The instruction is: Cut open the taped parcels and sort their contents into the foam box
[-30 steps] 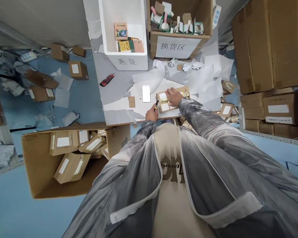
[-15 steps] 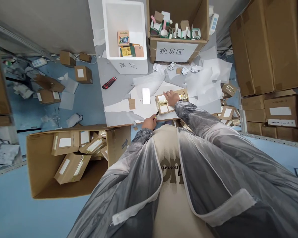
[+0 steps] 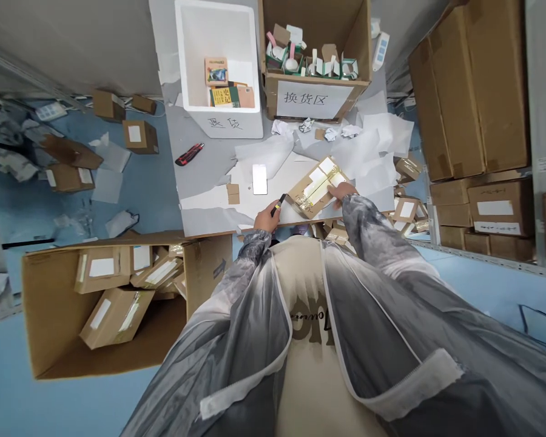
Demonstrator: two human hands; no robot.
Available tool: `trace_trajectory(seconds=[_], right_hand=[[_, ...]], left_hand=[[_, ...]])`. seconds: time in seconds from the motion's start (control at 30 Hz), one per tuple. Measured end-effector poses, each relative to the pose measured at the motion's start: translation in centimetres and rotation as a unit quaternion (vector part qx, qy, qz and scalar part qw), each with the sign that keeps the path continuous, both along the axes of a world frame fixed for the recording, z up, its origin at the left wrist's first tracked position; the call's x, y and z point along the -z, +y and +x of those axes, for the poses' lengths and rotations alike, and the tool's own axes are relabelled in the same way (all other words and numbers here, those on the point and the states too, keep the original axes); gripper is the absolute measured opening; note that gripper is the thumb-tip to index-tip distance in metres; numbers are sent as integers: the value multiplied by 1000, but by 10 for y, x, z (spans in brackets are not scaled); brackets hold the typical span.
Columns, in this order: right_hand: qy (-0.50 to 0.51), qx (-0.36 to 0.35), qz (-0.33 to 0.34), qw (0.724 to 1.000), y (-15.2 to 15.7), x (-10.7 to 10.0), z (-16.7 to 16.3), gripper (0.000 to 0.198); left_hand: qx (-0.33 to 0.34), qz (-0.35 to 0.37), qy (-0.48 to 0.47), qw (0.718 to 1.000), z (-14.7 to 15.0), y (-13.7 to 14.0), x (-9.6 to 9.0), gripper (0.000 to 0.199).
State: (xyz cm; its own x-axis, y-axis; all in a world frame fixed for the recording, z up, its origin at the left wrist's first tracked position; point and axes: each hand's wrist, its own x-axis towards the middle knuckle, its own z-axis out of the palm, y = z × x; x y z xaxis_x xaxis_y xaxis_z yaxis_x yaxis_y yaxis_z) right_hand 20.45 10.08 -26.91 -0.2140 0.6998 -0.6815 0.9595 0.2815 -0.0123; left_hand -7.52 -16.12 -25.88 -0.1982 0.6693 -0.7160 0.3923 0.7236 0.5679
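My left hand (image 3: 266, 218) is closed around a dark utility knife (image 3: 277, 205) with a yellow mark, its tip pointing up and to the right, close to the parcel. My right hand (image 3: 343, 190) grips the right edge of a brown cardboard box (image 3: 313, 193), which has white labels and shiny tape across its top. The box sits tilted at an angle near the table's front edge. Left of it a phone (image 3: 259, 179) with a bright white screen lies on white paper. A small piece of cardboard (image 3: 233, 194) is beside the phone.
A white foam box (image 3: 230, 125) with books and a carton (image 3: 316, 100) of small opened packages stand at the back. A red-black utility knife (image 3: 189, 154) lies at the left. Crumpled paper (image 3: 330, 133) litters the table (image 3: 173, 176). A large carton (image 3: 40, 309) of parcels stands at lower left.
The box has turned at an angle on the table. My right hand has moved from its top to its right edge. My left hand with the utility knife has lifted slightly away.
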Motion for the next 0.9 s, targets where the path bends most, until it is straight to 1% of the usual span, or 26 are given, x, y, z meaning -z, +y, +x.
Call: trace_trajectory(seconds=[0.07, 0.1, 0.17, 0.2, 0.23, 0.27, 0.33, 0.4, 0.5, 0.6, 0.67, 0.73, 0.83, 0.9], right_hand=[[-22, -26, 9, 999, -11, -2, 2, 90], [-17, -64, 24, 998, -16, -2, 0, 81], [35, -175, 56, 982, -24, 0, -3, 67], [70, -229, 60, 969, -25, 2, -4, 67], [99, -268, 54, 957, -24, 6, -4, 70], [114, -289, 40, 950, -22, 11, -4, 74], [111, -305, 8, 946, -14, 22, -3, 81], [84, -309, -14, 947, -5, 32, -1, 89], [54, -314, -19, 948, 1, 44, 2, 96], [54, -311, -16, 949, 2, 49, 2, 96], [60, -309, -16, 949, 1, 49, 2, 95], [67, -310, -13, 948, 0, 47, 1, 93], [81, -311, -3, 947, -5, 38, -2, 85], [87, -302, 10, 949, -8, 29, -5, 73]], left_hand=[[6, -5, -12, 1000, 5, 1, 5, 62], [12, -9, -17, 1000, 8, 1, 8, 62], [25, -16, -22, 999, 12, 1, 15, 62], [29, -15, -22, 999, 14, 1, 17, 62], [32, -13, -21, 999, 16, 1, 19, 62], [34, -12, -16, 999, 19, 2, 20, 62], [36, -17, -9, 999, 27, 4, 20, 61], [29, -34, -12, 999, 38, 5, 16, 61], [2, -47, 3, 999, 60, 5, 9, 62], [-15, -31, 41, 999, 78, 0, 3, 62], [-20, -32, 33, 999, 85, -7, 2, 63], [-16, -45, 3, 999, 86, -16, 2, 63], [-32, -71, -22, 997, 78, -34, 5, 63], [-63, -95, 5, 993, 67, -43, 11, 66]])
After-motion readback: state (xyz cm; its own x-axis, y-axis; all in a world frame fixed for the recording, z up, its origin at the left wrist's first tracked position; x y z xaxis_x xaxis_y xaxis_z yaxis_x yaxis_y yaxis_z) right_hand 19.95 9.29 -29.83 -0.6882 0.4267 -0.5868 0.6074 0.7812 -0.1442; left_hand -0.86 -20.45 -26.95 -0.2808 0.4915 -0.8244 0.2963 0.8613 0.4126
